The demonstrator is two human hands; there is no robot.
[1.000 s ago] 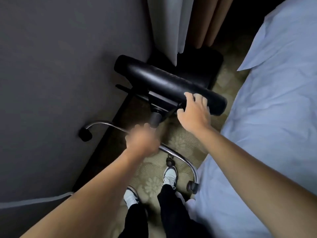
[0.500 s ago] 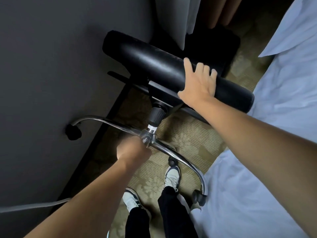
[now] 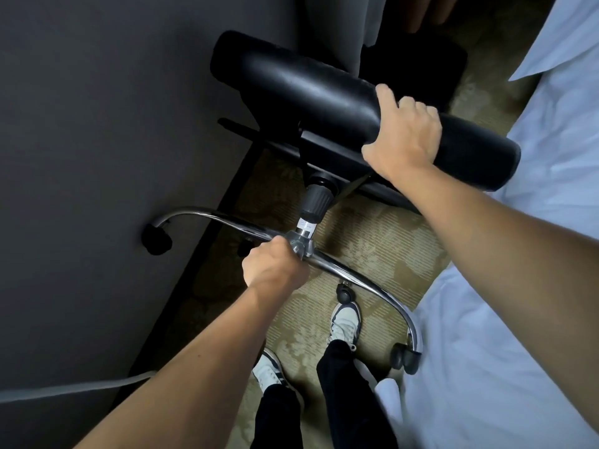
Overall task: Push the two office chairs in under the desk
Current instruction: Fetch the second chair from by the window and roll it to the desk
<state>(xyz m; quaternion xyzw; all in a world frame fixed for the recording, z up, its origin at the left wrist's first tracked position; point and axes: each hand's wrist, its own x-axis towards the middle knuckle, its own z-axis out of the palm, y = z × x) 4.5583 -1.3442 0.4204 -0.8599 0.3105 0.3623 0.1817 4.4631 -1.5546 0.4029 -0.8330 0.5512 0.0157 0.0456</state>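
A black office chair (image 3: 308, 92) lies tipped on its side between the dark wall and the bed, its padded seat edge facing up. Its chrome star base (image 3: 356, 277) points toward me, with castors at the left (image 3: 158, 238) and lower right (image 3: 405, 356). My left hand (image 3: 274, 265) is closed around a chrome leg right beside the base hub. My right hand (image 3: 405, 137) grips the seat's padded edge from above. No second chair or desk can be made out.
A dark grey wall (image 3: 107, 140) fills the left, with a grey cable (image 3: 64, 388) along its foot. A bed with white sheets (image 3: 518, 286) closes the right. A dark stool (image 3: 421, 59) and curtains stand at the back. My feet (image 3: 345, 322) stand on patterned carpet.
My left hand reached forward and closed on the chrome leg. My right hand curled from flat to a grip on the seat edge. The chair has come closer.
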